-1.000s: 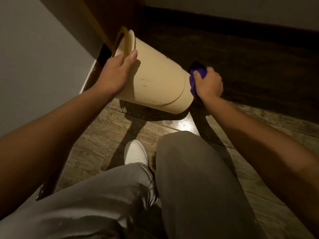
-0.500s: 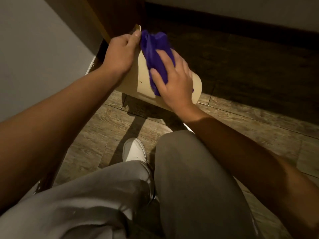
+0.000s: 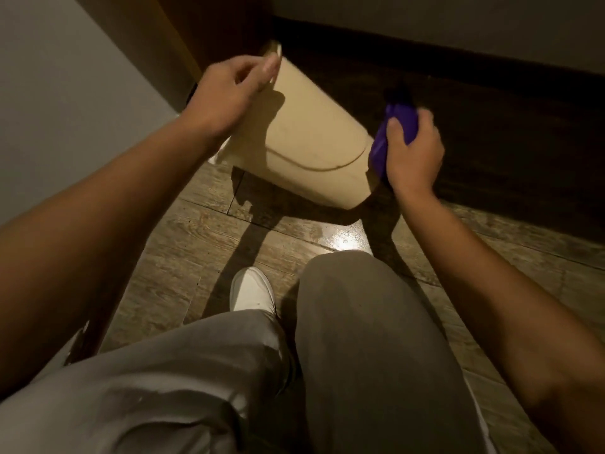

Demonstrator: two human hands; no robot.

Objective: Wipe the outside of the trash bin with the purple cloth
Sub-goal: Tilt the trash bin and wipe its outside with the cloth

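A beige plastic trash bin (image 3: 311, 139) lies tilted over the wooden floor, its rim at the upper left and its base toward the lower right. My left hand (image 3: 229, 93) grips the rim and holds the bin off upright. My right hand (image 3: 412, 152) is closed on a bunched purple cloth (image 3: 393, 132), pressed against the bin's right side close to the base. Part of the cloth is hidden by my fingers and by the bin.
A grey wall (image 3: 65, 93) runs along the left, with a brown wooden panel (image 3: 203, 31) in the corner behind the bin. A dark floor strip (image 3: 491, 109) lies beyond. My knees and a white shoe (image 3: 252, 290) fill the near floor.
My right hand has swept the cloth from the top of the bin near the rim down to its right side by the base. My left hand keeps its hold on the rim.
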